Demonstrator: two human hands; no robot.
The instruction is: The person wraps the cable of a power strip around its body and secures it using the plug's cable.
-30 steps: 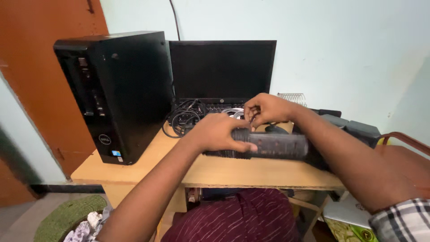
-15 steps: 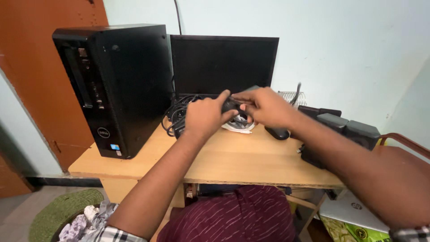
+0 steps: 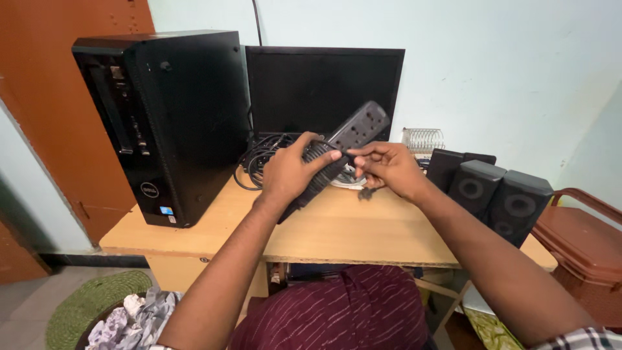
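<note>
My left hand grips a long black power strip around its middle, holding it tilted up toward the monitor. My right hand pinches the strip's black cord close to the left hand, and a small black plug hangs below its fingers. Both hands are above the wooden desk, in front of a coil of black cables.
A black computer tower stands on the desk's left. Black speakers sit at the right, a wire rack behind them. A brown chair is at far right. A green mat and crumpled cloth lie on the floor.
The hands moved from the desk's right side to the middle. The power strip, lying level a second ago, is now lifted and tilted up. The speakers are now uncovered.
</note>
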